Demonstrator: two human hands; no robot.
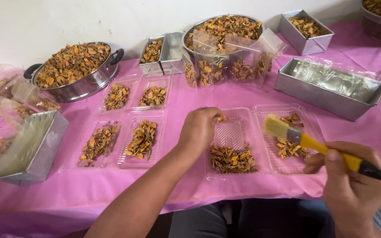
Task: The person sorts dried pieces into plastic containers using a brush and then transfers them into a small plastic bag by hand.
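My left hand reaches over a clear plastic tray, fingers pinched on a few orange dried pieces at its far edge. A pile of the same dried orange-brown pieces lies in the tray's near part. My right hand grips a paintbrush with a yellow and black handle. Its pale bristles hover over a second clear tray to the right, which holds more dried pieces.
Several other clear trays with dried pieces lie to the left on the pink cloth. Round metal pots heaped with pieces, filled plastic bags and rectangular metal tins stand behind and at the sides.
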